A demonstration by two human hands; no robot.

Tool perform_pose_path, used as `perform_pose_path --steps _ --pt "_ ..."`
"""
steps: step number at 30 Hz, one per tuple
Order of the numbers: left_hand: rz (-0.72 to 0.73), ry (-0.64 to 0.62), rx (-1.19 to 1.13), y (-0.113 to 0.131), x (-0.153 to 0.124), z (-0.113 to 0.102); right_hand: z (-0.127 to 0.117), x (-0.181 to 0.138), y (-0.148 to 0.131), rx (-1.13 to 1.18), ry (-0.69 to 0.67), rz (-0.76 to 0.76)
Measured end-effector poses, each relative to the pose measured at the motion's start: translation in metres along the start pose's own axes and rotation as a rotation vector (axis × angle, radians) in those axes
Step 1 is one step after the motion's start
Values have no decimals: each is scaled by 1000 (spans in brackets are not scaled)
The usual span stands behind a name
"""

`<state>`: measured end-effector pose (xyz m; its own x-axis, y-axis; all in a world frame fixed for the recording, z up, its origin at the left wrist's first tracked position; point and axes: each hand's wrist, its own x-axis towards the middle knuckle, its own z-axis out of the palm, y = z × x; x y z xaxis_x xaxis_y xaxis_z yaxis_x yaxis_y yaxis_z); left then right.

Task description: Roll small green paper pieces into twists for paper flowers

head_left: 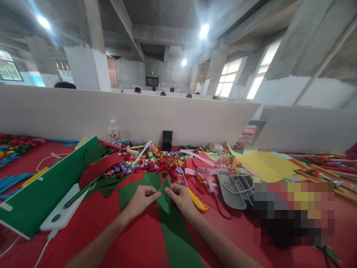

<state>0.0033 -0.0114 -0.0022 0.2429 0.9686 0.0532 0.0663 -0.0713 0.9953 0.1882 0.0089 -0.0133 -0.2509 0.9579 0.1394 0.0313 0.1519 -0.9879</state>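
Two hands [140, 198] pinching green paper [164, 203], pointed shape, apparently creased

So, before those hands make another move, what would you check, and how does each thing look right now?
1. Green paper held: ok, pinched between the fingertips of the left hand and right hand.
2. Pink glue gun near at hand: ok, lying just beyond the right hand.
3. Glue gun away from loose paper: not ok, pieces lie around it.
4. Glue gun hot: cannot tell.
5. Bottle upright: ok, standing before the white partition.
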Motion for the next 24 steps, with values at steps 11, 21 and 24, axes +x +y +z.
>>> perform_pose_path --steps 11,21,24 --pt "20 -16 96 -5 -2 1 1 1 -8 25 96 -43" --pt "-13 -19 67 -3 -2 -1 -1 -2 -14 29 109 18" --pt "-14 -25 84 -3 -2 0 -1 -1 -13 48 129 12"
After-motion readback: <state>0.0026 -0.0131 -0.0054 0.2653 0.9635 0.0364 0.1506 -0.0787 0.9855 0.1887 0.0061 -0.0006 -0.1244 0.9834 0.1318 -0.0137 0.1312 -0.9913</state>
